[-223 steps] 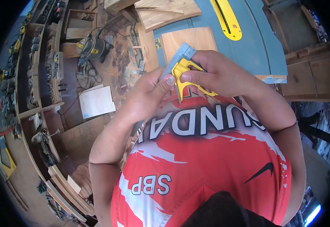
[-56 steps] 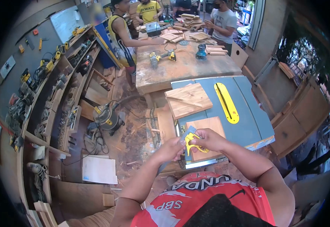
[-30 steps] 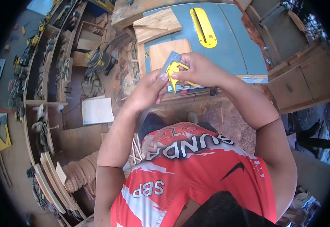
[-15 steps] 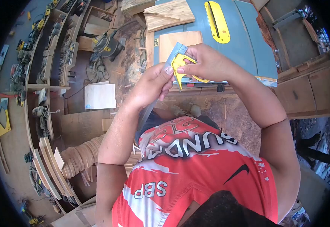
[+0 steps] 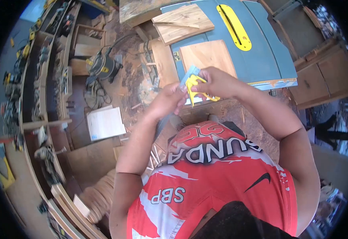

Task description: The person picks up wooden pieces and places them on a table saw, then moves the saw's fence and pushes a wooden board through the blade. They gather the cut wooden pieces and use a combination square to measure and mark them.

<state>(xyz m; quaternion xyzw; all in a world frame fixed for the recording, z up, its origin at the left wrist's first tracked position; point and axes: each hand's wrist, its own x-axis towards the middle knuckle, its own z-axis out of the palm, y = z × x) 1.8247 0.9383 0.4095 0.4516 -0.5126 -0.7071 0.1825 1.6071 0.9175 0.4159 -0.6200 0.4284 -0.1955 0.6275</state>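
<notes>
Held close to the front edge of a table saw [image 5: 257, 65] is a yellow-handled tool [image 5: 190, 83] with a long grey metal strip. My left hand [image 5: 167, 100] is closed around the strip, just left of the yellow part, and the strip runs on below that hand toward my waist. My right hand [image 5: 216, 82] grips the yellow part from the right, its thumb pressed on it. A pale wooden board [image 5: 210, 55] lies flat on the saw top just beyond my hands. The strip's lower end is hidden by my left forearm.
Another wooden board [image 5: 184, 30] with a thin stick on it lies farther back, left of the yellow insert [image 5: 234, 28]. To the left are a shop vacuum [image 5: 105, 65], a white panel [image 5: 106, 124] on the floor and shelves [image 5: 32, 123] of tools. Wood scraps litter the floor.
My view has shifted, showing more of the floor by my feet and of the board beyond my hands. Both hands keep their hold on the tool, now slightly lower in view.
</notes>
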